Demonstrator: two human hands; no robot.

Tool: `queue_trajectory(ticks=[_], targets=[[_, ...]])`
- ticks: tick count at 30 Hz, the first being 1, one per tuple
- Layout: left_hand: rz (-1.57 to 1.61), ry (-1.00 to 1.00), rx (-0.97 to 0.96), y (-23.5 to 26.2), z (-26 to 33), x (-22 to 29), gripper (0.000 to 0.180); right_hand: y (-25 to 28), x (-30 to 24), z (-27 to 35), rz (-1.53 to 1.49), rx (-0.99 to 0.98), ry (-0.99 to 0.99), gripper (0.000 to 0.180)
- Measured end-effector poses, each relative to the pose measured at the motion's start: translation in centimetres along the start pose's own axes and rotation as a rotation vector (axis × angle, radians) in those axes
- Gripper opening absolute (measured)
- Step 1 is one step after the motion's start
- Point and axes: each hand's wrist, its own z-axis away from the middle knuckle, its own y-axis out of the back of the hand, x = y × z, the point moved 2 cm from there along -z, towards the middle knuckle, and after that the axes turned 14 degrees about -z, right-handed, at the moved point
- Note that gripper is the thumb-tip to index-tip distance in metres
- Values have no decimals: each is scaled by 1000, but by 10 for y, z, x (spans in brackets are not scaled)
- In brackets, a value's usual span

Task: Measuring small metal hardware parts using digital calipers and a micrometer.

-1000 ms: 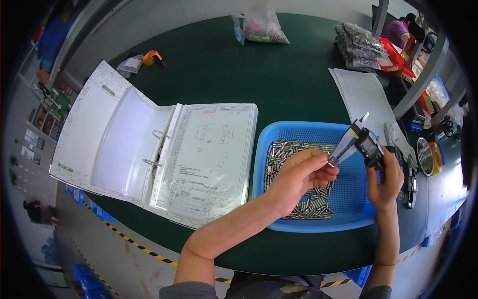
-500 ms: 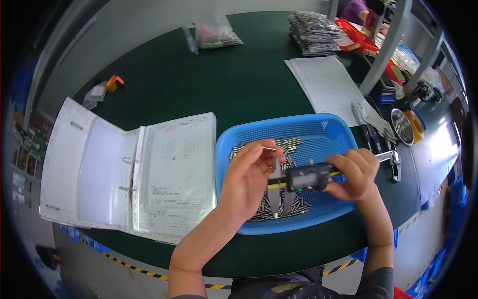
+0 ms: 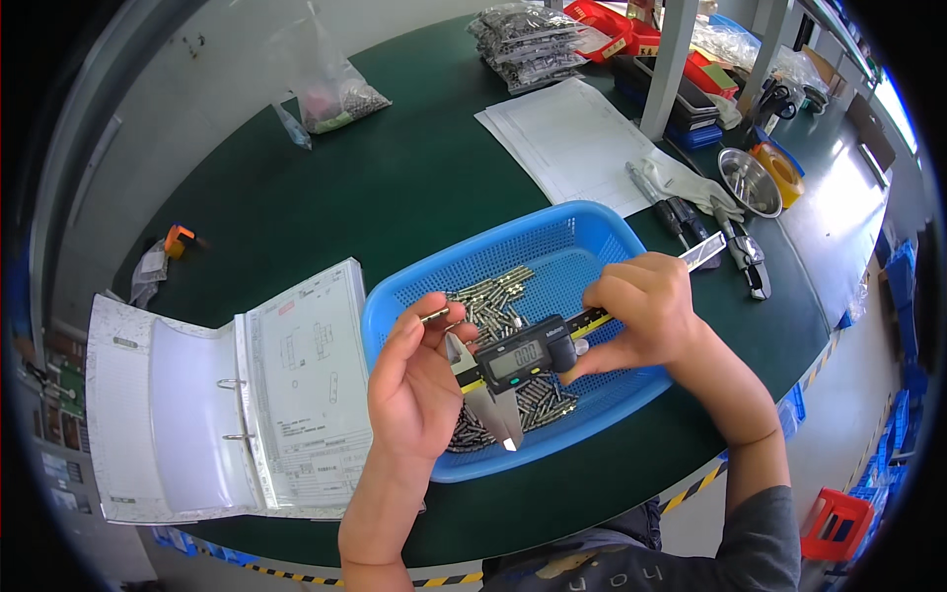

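My right hand (image 3: 643, 308) is closed round the beam of a digital caliper (image 3: 520, 361), its thumb at the slider. The caliper's long jaws (image 3: 496, 414) are together and point toward me, over the basket. Palm up beside the caliper's left end, my left hand (image 3: 412, 390) pinches a small metal pin (image 3: 434, 315) between thumb and fingertips. Both hands are above a blue plastic basket (image 3: 395, 286). Many similar metal pins (image 3: 491, 296) lie loose in it, partly hidden by the caliper and my hands.
An open ring binder (image 3: 306, 385) with a drawing sheet lies left of the basket. Paper sheets (image 3: 567, 138), a glove (image 3: 691, 183), pliers (image 3: 747, 259) and a metal bowl (image 3: 750, 182) lie to the right. Bagged parts (image 3: 528, 44) are stacked at the back; a grey post (image 3: 669, 74) rises there.
The caliper's jaws have come together from a small gap, and its display now faces up. My left hand still pinches the pin. The whole view has turned and shifted.
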Motion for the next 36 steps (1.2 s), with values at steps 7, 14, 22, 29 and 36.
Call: queue_trajectory(ticks=[7, 14, 22, 29, 36], targets=[[-51, 4, 36, 1, 2, 3, 25, -3, -5, -2, 45, -120, 36, 39], [6, 24, 11, 0, 2, 3, 24, -5, -5, -4, 13, -152, 6, 34], [37, 49, 14, 1, 1, 2, 23, -4, -9, -7, -25, -182, -2, 32], [31, 44, 8, 0, 1, 2, 23, -4, -8, -7, -43, -169, 4, 31], [23, 33, 1, 1, 1, 1, 23, -4, -8, -6, -52, -167, -2, 31]])
